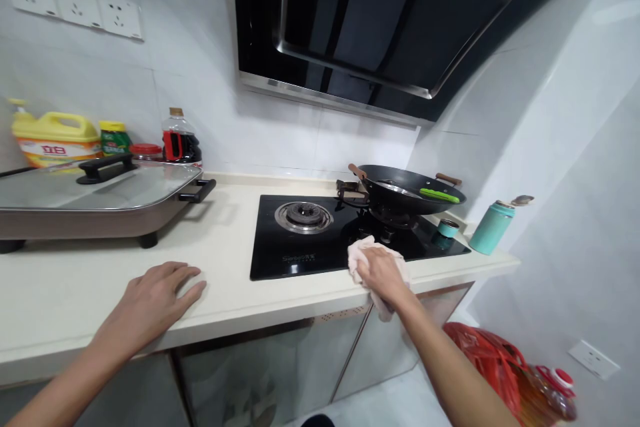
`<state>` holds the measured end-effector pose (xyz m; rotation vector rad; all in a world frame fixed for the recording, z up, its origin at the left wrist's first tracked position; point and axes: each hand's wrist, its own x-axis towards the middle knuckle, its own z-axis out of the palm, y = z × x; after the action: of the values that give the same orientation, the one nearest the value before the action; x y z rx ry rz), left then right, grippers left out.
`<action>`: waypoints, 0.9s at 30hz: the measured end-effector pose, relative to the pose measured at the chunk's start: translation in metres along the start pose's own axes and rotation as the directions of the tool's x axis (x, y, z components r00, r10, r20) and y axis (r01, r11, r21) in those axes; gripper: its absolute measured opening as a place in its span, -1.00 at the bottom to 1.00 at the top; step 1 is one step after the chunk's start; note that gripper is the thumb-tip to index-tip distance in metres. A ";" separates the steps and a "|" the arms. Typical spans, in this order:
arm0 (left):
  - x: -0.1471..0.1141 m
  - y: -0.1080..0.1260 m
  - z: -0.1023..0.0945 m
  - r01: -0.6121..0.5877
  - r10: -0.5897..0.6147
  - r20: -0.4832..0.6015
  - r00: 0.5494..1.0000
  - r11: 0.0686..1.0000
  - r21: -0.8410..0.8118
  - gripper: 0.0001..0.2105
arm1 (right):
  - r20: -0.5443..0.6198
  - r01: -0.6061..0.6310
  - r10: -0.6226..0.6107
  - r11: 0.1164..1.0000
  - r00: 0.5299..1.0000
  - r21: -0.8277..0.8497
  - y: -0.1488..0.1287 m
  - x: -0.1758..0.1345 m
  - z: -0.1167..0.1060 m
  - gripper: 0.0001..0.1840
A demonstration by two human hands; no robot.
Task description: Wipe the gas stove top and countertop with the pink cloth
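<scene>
My right hand (383,272) presses a pale pink cloth (361,250) onto the front edge of the black glass gas stove (273,253). Part of the cloth hangs over the counter's edge, and the fingers are partly sunk in its folds. On the cream countertop (225,213), left of the stove, my left hand (155,293) rests palm down with its fingers apart and nothing in it. The stove's left burner (304,215) is bare. Over the right burner sits a black wok (400,193) with wooden handles, holding a green-handled utensil (439,195).
An electric pan (90,223) with a glass lid stands at left, before a yellow detergent jug (55,137) and a dark sauce bottle (181,140). A teal flask (493,227) and its cup-like lid (447,229) are at right. A range hood (350,20) hangs above.
</scene>
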<state>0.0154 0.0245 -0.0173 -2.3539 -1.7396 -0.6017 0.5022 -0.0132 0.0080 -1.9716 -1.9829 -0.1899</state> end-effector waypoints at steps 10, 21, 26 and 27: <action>-0.003 0.001 -0.006 0.017 -0.017 -0.011 1.000 1.000 -0.025 -0.49 | -0.013 0.360 -0.383 0.854 0.924 0.376 -0.107 0.027 0.028 -0.49; -0.005 -0.002 -0.001 0.004 -0.004 -0.026 1.000 1.000 -0.002 -0.47 | -0.084 0.043 -0.033 0.992 0.996 0.119 0.107 -0.004 0.010 -0.64; -0.004 -0.006 0.005 0.016 -0.016 -0.038 0.999 1.000 0.004 -0.45 | -0.039 -0.245 0.242 0.965 0.969 -0.097 0.180 0.009 0.003 -0.56; -0.004 -0.007 0.006 0.015 -0.014 -0.044 0.999 1.000 0.006 -0.45 | -0.027 -0.298 0.297 0.944 0.954 -0.144 0.186 0.016 0.000 -0.54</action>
<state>0.0091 0.0253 -0.0253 -2.3085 -1.7389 -0.6441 0.6864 0.0077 -0.0134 -2.3311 -1.6807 -0.2716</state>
